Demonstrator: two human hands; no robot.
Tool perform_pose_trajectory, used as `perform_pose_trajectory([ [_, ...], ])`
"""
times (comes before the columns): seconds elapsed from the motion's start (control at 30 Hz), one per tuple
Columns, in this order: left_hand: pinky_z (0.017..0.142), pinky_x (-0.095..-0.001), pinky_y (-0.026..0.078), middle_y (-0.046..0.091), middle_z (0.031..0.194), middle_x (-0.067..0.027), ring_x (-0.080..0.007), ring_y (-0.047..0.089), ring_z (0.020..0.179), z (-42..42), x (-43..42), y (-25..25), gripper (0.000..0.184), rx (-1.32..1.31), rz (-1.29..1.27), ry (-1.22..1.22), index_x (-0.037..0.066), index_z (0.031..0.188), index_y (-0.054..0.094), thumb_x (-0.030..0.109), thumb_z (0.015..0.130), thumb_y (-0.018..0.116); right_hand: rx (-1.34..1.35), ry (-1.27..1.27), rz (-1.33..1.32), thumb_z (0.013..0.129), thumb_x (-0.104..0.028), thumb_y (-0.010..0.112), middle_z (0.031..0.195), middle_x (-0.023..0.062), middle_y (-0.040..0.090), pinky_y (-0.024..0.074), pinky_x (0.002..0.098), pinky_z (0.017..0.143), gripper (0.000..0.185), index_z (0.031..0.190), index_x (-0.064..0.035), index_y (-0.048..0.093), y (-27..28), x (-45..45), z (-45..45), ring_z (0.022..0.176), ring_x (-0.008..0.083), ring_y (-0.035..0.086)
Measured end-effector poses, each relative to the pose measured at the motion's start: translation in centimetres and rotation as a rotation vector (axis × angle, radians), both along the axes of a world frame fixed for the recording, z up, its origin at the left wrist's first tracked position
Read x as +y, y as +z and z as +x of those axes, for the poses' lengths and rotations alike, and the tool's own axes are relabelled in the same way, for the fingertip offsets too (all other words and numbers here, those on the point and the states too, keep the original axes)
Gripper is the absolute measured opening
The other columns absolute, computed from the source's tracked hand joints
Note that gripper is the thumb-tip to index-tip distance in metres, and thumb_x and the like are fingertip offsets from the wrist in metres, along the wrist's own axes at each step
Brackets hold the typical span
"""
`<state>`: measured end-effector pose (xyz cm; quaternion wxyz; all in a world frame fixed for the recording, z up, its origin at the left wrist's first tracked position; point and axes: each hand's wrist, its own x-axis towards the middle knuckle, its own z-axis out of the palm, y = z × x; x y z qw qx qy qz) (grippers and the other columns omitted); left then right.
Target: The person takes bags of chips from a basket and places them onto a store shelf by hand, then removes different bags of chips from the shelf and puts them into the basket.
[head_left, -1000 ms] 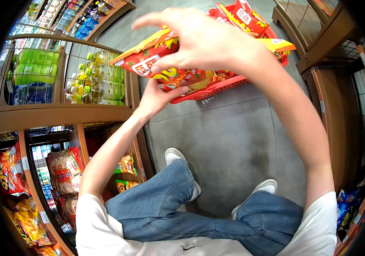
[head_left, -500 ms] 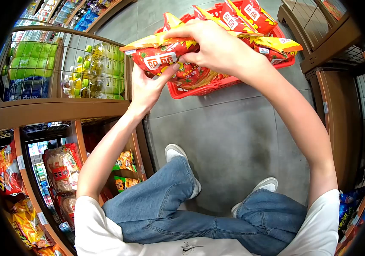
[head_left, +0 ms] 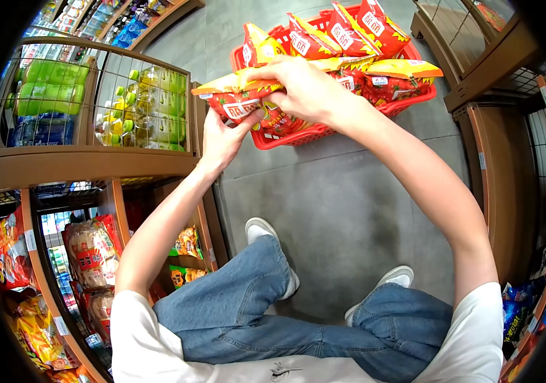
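A red and yellow bag of potato chips (head_left: 238, 107) is held between my two hands at the left end of a red plastic basket (head_left: 298, 137). My left hand (head_left: 223, 139) grips its lower left side, thumb across the front. From above, my right hand (head_left: 302, 89) pinches the bag near its yellow top edge, with the fingers partly behind it. Several matching bags stand in the basket, among them a back-row bag (head_left: 375, 29) and a front-row bag (head_left: 394, 86). My hands and the held bag cover part of the basket's left side.
The basket rests on a grey tiled floor (head_left: 324, 210). Left of it, a brown shelf unit (head_left: 88, 167) carries bottles (head_left: 139, 108) behind wire mesh, with snack bags (head_left: 91, 252) lower down. Another brown shelf unit (head_left: 506, 185) borders the right side.
The held bag and my hands have shifted slightly right and lower in view, its front tipping downward. More of the back-row bags shows above my right hand.
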<state>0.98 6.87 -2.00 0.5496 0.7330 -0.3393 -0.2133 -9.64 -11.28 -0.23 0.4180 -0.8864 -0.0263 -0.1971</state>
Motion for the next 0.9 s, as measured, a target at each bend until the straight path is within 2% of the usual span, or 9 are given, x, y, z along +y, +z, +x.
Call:
perform_pose_trajectory([
  [0.1,0.088,-0.0292,0.052,0.065,0.112,-0.0072,-0.0139,0.063,0.100,-0.9,-0.8,1.9,0.046,-0.088,-0.051,0.012,0.000,0.121,0.052,0.011,0.083,0.077,-0.162,-0.014,0.000,0.075,0.001,0.065,0.103,0.0184,0.068,0.0514,0.0378,0.088,0.043,0.118,-0.0039,0.064,1.0,-1.0,0.5,0.098,0.0320,0.065],
  [0.2,0.090,-0.0302,0.051,0.065,0.112,-0.0074,-0.0136,0.063,0.100,-1.4,-1.6,3.5,0.042,-0.156,-0.060,0.015,0.000,0.119,0.054,0.012,0.084,0.075,-0.218,-0.036,-0.001,0.079,-0.010,0.067,0.101,0.0212,0.068,0.0523,0.0398,0.087,0.038,0.116,-0.0009,0.064,2.3,-2.6,-0.7,0.096,0.0338,0.066],
  [0.33,0.087,-0.0305,0.053,0.066,0.110,-0.0076,-0.0145,0.065,0.098,-0.6,-1.6,3.3,0.043,-0.185,-0.079,0.016,0.000,0.119,0.054,0.013,0.084,0.076,-0.106,-0.102,-0.218,0.074,-0.018,0.080,0.117,0.0195,0.063,0.0496,0.0410,0.090,0.065,0.130,-0.0066,0.049,2.1,-5.7,-2.9,0.111,0.0336,0.059],
  [0.37,0.086,-0.0300,0.053,0.067,0.108,-0.0072,-0.0141,0.065,0.097,-0.5,-1.5,3.0,0.042,-0.207,-0.055,0.020,0.000,0.118,0.054,0.013,0.084,0.076,0.154,-0.112,-0.228,0.072,-0.017,0.081,0.128,0.0177,0.057,0.0425,0.0420,0.104,0.072,0.135,-0.0083,0.047,2.1,-6.3,-3.3,0.123,0.0318,0.051],
  [0.4,0.086,-0.0300,0.053,0.067,0.108,-0.0072,-0.0141,0.065,0.097,-0.5,-1.6,3.0,0.042,-0.204,-0.055,0.015,0.000,0.118,0.054,0.013,0.084,0.076,0.157,-0.117,-0.228,0.072,-0.017,0.081,0.128,0.0177,0.057,0.0425,0.0420,0.104,0.072,0.135,-0.0083,0.047,1.5,-6.4,-3.3,0.123,0.0318,0.051],
  [0.5,0.084,-0.0290,0.053,0.067,0.107,-0.0068,-0.0133,0.065,0.095,-0.9,-1.7,3.0,0.037,-0.152,-0.105,0.027,0.001,0.115,0.056,0.010,0.084,0.075,0.352,-0.131,-0.411,0.072,-0.017,0.081,0.122,0.0163,0.059,0.0459,0.0419,0.099,0.067,0.131,-0.0058,0.052,-0.2,-5.7,-3.1,0.117,0.0320,0.054],
  [0.7,0.084,-0.0292,0.052,0.068,0.106,-0.0065,-0.0134,0.065,0.094,-1.9,-2.0,5.2,0.035,-0.221,-0.022,0.085,0.002,0.113,0.058,0.009,0.084,0.075,0.188,-0.309,-0.661,0.074,-0.002,0.065,0.100,0.0133,0.064,0.0503,0.0442,0.084,0.043,0.117,-0.0052,0.063,-5.0,-5.7,-3.2,0.100,0.0324,0.061],
  [0.83,0.086,-0.0293,0.051,0.068,0.107,-0.0060,-0.0125,0.064,0.094,-1.4,-1.7,4.8,0.035,-0.245,-0.029,0.088,0.002,0.115,0.058,0.012,0.086,0.074,0.236,-0.361,-0.535,0.072,0.001,0.062,0.087,0.0193,0.066,0.0523,0.0458,0.079,0.030,0.100,-0.0023,0.071,-4.5,-6.9,-3.4,0.088,0.0358,0.065],
  [0.9,0.085,-0.0293,0.051,0.068,0.107,-0.0062,-0.0126,0.064,0.094,-1.6,-1.7,4.5,0.036,-0.249,-0.033,0.084,0.001,0.115,0.058,0.013,0.086,0.074,0.282,-0.360,-0.451,0.071,0.001,0.064,0.092,0.0204,0.067,0.0521,0.0456,0.082,0.034,0.104,-0.0005,0.070,-3.8,-7.6,-4.1,0.090,0.0366,0.065],
])
